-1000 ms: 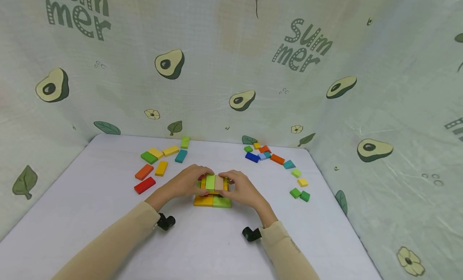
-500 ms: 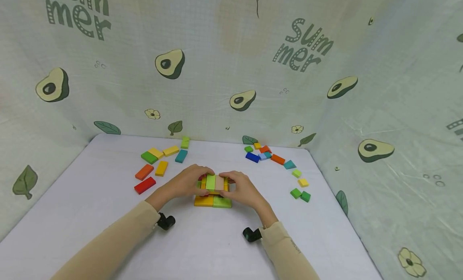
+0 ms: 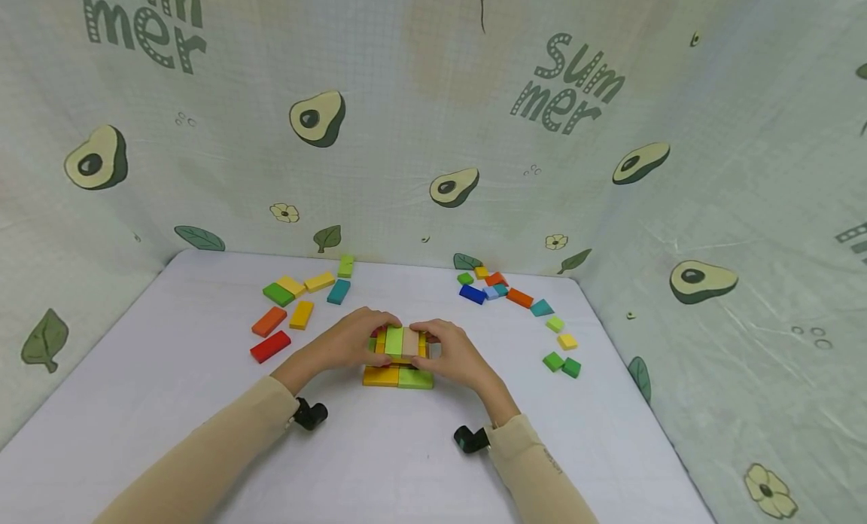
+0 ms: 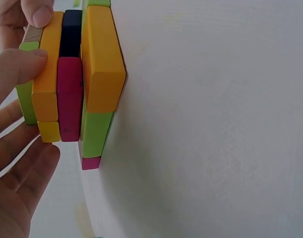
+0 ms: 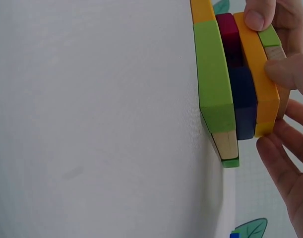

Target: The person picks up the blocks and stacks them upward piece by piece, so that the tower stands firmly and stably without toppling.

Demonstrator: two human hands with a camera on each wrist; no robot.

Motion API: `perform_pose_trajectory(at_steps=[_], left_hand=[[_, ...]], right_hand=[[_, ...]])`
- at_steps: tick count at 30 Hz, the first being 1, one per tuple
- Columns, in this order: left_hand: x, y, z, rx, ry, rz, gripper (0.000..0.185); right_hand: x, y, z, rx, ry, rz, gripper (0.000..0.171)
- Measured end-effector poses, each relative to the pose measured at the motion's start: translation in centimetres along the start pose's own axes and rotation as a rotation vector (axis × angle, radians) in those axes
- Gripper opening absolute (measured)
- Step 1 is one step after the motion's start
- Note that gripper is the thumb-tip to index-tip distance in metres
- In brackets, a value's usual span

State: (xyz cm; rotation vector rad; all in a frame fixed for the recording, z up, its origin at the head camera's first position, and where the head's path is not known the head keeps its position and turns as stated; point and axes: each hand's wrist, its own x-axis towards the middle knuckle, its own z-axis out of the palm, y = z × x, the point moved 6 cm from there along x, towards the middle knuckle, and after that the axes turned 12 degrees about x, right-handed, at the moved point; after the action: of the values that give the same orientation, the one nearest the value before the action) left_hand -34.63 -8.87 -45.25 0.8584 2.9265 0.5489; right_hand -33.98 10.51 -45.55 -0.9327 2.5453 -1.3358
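Observation:
In the head view a layered stack of coloured wooden blocks [image 3: 416, 379] stands mid-table, between both hands. Its top layer pairs a light green block [image 3: 393, 342] with a plain wood block [image 3: 410, 342]. Beneath those lies an orange block [image 4: 46, 89], then a layer with a crimson block [image 4: 70, 101] and a dark blue block [image 5: 243, 106]. My left hand [image 3: 355, 339] grips the stack's upper left, its thumb on the orange block's front and fingers toward the back. Mirroring it, my right hand [image 3: 452, 352] grips the upper right, thumb also at the front.
Loose blocks lie back left, among them a red block [image 3: 271, 348] and a teal block [image 3: 339, 292]. A scattered row at the right includes a blue block [image 3: 472, 294] and a dark green block [image 3: 571, 368]. A printed cloth [image 3: 386, 162] rises behind the white table [image 3: 379, 464].

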Motion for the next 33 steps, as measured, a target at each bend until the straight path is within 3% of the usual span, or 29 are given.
perform_pose_trajectory(at_steps=[8, 17, 24, 29, 33], left_hand=[[0.0, -0.2, 0.1, 0.003, -0.008, -0.004, 0.064], [-0.8, -1.0, -0.4, -0.014, -0.022, -0.021, 0.085], [-2.2, -5.5, -3.4, -0.011, 0.049, -0.039, 0.078], [-3.7, -9.6, -5.1, 0.034, 0.104, -0.146, 0.073], [-4.6, -12.0, -5.6, 0.087, 0.108, -0.230, 0.069]], right_hand=[[-0.1, 0.1, -0.1, 0.003, 0.003, 0.016, 0.054], [0.0, 0.3, 0.0, -0.003, 0.001, 0.032, 0.055], [0.0, 0.2, 0.1, -0.022, 0.009, 0.077, 0.057], [0.0, 0.0, 0.1, -0.025, 0.010, 0.082, 0.057], [-0.1, 0.0, 0.1, -0.029, 0.012, 0.087, 0.057]])
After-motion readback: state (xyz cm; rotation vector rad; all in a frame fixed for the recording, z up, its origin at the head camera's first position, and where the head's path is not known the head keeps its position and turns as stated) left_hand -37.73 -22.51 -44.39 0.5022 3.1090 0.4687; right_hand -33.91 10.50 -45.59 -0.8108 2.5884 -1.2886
